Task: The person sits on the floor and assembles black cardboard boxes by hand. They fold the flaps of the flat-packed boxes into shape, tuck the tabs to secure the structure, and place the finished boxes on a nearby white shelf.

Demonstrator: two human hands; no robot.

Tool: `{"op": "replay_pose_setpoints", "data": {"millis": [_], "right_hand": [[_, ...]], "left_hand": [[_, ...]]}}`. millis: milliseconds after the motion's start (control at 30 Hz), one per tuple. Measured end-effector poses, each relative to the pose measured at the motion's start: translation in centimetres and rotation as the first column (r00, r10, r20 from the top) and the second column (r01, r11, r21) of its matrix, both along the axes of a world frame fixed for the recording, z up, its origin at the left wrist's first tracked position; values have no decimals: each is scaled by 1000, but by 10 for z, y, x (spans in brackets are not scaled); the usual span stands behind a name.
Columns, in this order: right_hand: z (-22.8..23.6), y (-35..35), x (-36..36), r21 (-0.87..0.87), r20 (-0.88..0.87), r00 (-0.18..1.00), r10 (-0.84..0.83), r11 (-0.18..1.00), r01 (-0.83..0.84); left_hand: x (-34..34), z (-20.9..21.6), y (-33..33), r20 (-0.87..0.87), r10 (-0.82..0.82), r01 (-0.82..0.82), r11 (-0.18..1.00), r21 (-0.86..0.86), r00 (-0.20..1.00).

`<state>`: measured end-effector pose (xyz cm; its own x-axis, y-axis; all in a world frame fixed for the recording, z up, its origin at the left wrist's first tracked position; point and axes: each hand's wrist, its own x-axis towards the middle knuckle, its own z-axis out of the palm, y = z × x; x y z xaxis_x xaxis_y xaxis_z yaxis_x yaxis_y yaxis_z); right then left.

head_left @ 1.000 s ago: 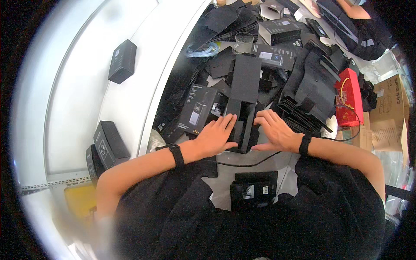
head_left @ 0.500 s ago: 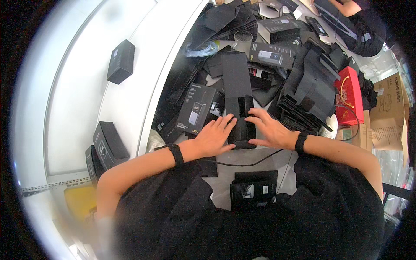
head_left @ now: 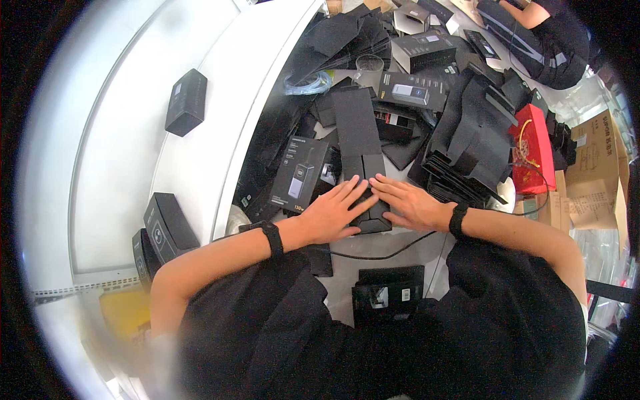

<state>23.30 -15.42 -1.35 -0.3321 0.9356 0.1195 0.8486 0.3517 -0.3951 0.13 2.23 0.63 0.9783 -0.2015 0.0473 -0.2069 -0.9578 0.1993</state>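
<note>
A black cardboard box blank lies in front of me, its long panel stretching away. Its nearer section has two narrow flaps meeting along a central seam. My left hand rests on the left flap with fingers stretched out. From the other side, my right hand lies flat on the right flap, its fingertips close to the left hand's. Just left of the blank stands a printed black product box. A black cable runs across the table below my hands.
A pile of folded black cardboard sits to the right, beside a red box and a brown carton. A clear cup stands farther back. Black boxes rest on the white surface at left. Another person is at far right.
My hands have moved closer together, pressing inward. The raised flaps of the blank now lie folded down, meeting in the middle. The view has shifted slightly.
</note>
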Motion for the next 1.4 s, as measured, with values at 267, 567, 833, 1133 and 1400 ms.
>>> {"op": "replay_pose_setpoints", "data": {"millis": [267, 567, 833, 1133, 1400], "right_hand": [[21, 70, 24, -40, -405, 871, -278, 957, 287], [-8, 169, 42, -422, -621, 308, -721, 638, 644], [61, 80, 22, 108, -463, 885, 44, 994, 8], [54, 21, -13, -33, 14, 990, 139, 990, -138], [18, 9, -31, -56, -53, 998, 44, 997, -47]], "left_hand": [[-7, -6, -2, -44, -20, 25, 993, 115, 999], [-5, -7, 2, -60, -11, 14, 998, 54, 998], [-9, -9, 5, -79, 31, -37, 996, -84, 996], [-15, -26, 16, 35, 4, 2, 983, -186, 999], [-20, -26, 22, -5, -55, 54, 996, -67, 998]]}}
